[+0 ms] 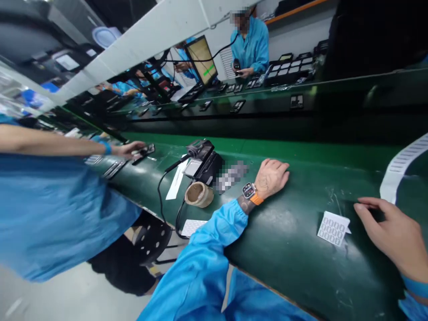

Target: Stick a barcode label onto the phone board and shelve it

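My left hand rests palm down on the green conveyor belt, fingers curled loosely with nothing visible in them; a watch with an orange strap sits on the wrist. My right hand hovers at the right edge, fingers bent and apart, just right of a small white label sheet lying on the belt. It does not touch the sheet.
A black device with a cable, a tape roll and a paper strip lie left of my left hand. A co-worker's hand holds a phone at left. Another person in blue stands beyond the far belt. A white label ribbon hangs at right.
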`<move>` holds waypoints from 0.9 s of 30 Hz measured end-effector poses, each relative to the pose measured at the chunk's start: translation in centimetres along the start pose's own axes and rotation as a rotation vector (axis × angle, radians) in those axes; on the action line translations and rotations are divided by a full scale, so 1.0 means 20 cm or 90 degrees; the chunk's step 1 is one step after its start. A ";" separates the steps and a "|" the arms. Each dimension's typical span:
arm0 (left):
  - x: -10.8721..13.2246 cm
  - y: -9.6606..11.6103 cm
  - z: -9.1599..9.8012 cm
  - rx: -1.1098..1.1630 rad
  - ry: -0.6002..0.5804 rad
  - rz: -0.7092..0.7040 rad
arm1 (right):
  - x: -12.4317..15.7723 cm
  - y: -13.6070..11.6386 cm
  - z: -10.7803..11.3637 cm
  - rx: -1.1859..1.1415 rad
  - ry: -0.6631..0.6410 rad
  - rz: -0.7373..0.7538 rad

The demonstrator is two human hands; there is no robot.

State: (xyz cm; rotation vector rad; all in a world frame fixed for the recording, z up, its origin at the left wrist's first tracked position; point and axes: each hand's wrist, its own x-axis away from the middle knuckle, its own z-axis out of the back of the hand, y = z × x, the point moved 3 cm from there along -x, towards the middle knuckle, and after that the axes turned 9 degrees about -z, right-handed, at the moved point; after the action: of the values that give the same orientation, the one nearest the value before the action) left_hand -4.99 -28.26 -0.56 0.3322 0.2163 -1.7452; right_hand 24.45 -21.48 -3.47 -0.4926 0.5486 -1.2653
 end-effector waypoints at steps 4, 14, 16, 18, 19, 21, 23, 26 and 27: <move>0.00 0.14 -0.15 0.041 -0.026 -0.125 | 0.07 -0.12 -0.03 -0.048 0.042 0.089; -0.13 0.35 -0.27 0.132 -0.043 -0.193 | 0.03 -0.08 -0.02 -0.113 0.011 -0.020; -0.12 0.36 -0.27 0.112 -0.058 -0.193 | 0.09 -0.21 -0.04 -0.131 0.033 0.033; -0.13 0.38 -0.27 0.096 -0.084 -0.197 | 0.19 -0.40 -0.11 -0.138 0.026 0.145; -0.13 0.39 -0.27 0.090 -0.096 -0.196 | 0.24 -0.49 -0.15 -0.123 0.016 0.205; -0.15 0.40 -0.28 0.081 -0.115 -0.183 | 0.31 -0.64 -0.24 -0.075 0.008 0.290; -0.15 0.41 -0.28 0.079 -0.125 -0.153 | 0.34 -0.72 -0.30 -0.027 0.020 0.321; -0.16 0.43 -0.30 0.104 -0.142 -0.111 | 0.32 -0.73 -0.33 0.008 0.049 0.316; -0.16 0.44 -0.31 0.116 -0.147 -0.099 | 0.31 -0.72 -0.33 0.011 0.055 0.312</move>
State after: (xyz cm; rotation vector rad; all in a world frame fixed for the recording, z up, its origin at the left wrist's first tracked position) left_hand 4.79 -24.98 -4.87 0.2470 -0.0864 -1.9445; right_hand 10.76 -31.17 -0.36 -0.2645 0.6823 -0.8237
